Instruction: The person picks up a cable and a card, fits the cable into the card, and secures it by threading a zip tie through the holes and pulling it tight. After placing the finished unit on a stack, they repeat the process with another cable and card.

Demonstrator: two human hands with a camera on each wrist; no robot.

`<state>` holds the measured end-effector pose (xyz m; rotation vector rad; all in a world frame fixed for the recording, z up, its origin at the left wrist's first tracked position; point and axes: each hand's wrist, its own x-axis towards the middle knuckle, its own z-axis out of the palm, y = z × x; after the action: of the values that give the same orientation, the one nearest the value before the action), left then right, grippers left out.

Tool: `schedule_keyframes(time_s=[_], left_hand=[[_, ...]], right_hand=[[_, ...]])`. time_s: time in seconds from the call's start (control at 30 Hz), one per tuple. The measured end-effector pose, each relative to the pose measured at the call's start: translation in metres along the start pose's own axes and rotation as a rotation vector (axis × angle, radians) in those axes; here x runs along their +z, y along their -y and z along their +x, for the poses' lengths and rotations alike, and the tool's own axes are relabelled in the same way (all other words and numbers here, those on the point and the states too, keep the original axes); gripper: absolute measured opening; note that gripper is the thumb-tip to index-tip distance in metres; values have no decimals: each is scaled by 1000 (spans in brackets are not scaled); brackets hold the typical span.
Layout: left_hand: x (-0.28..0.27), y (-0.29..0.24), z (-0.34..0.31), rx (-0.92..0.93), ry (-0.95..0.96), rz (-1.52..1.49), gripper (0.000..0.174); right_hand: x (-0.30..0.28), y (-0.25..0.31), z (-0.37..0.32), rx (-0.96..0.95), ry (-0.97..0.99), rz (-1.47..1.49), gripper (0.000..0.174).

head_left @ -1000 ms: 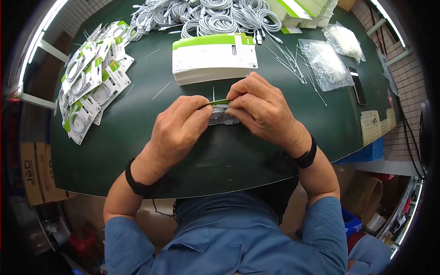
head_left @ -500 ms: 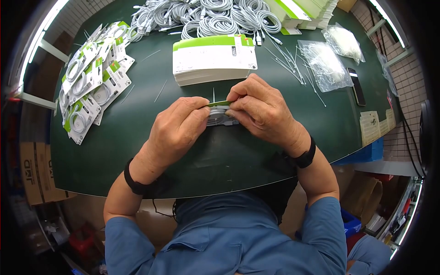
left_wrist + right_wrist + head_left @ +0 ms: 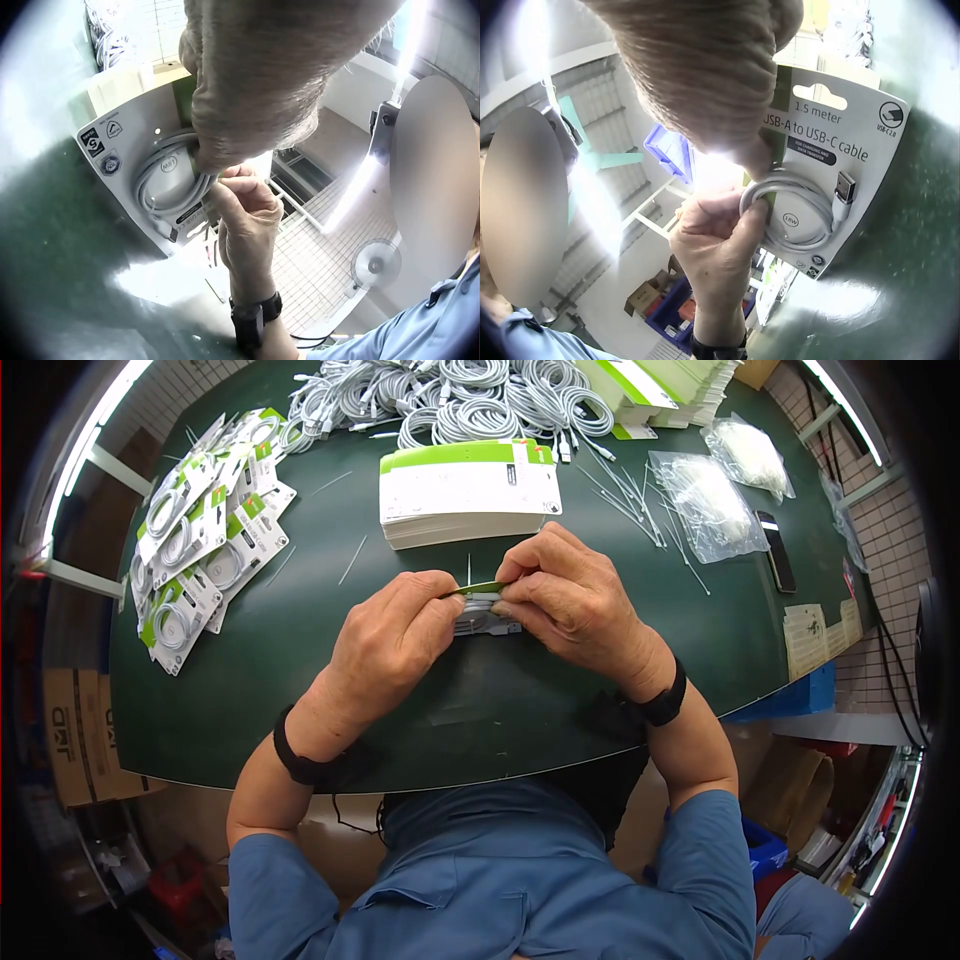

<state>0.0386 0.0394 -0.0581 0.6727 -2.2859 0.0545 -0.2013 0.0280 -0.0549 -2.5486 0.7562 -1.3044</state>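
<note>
A white and green card (image 3: 877,142) printed "USB-A to USB-C cable" stands on edge between the two hands, with a coiled light grey cable (image 3: 810,244) lying against its face. My left hand (image 3: 395,632) pinches the card's top edge and coil at the left, thumb over the cable. Opposite it, my right hand (image 3: 582,598) pinches the same edge and coil at the right. A thin white cable tie (image 3: 469,568) sticks out behind the card. In the right wrist view the metal USB-A plug (image 3: 844,187) shows beside the coil. The fingertips partly hide the coil.
Just beyond the hands stands a stack of cards (image 3: 470,490). Finished-looking carded cables (image 3: 205,530) lie heaped at left, coiled cables (image 3: 450,400) at the back. To the right are loose cable ties (image 3: 635,500), bags of ties (image 3: 710,500) and a phone (image 3: 777,550).
Both hands keep their pinch on the card and coil, almost unmoved. A loose tie left of the card stack has turned slightly since the earliest frame.
</note>
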Motion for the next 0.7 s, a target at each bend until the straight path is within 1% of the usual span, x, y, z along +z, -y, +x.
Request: schedule_keyframes(time_s=[0.17, 0.23, 0.3, 0.37, 0.4, 0.47, 0.5, 0.53, 0.6, 0.63, 0.7], left_hand=[[-1, 0, 0, 2, 1, 7, 21], [-6, -2, -1, -15, 31, -2, 21], [-3, -3, 6, 28, 1, -40, 21], [-2, -2, 3, 3, -1, -15, 23], [-2, -2, 3, 32, -23, -36, 23], [-3, -2, 4, 1, 0, -16, 25], [-2, -3, 5, 18, -9, -24, 25], [-1, -4, 5, 7, -1, -42, 25], [-1, -5, 6, -18, 26, -69, 26], [-2, -6, 9, -7, 31, -67, 26], [1, -10, 16, 29, 50, -81, 26]], right_hand=[[3, -1, -1, 3, -13, 2, 22], [4, -1, 0, -5, -3, 10, 21], [-6, -3, 1, -9, 8, -61, 21], [-10, -4, 3, -5, -39, 77, 17], [-18, -7, 2, -1, -38, 36, 17], [-35, -16, 4, 281, -218, 38, 12], [-43, -22, 4, 416, -314, 52, 11], [-50, -34, 0, 414, -322, 39, 11], [-65, -69, -15, 607, -349, -177, 8], [-70, -85, -27, 607, -361, -178, 8], [-78, -107, -46, 789, 1, -527, 14]])
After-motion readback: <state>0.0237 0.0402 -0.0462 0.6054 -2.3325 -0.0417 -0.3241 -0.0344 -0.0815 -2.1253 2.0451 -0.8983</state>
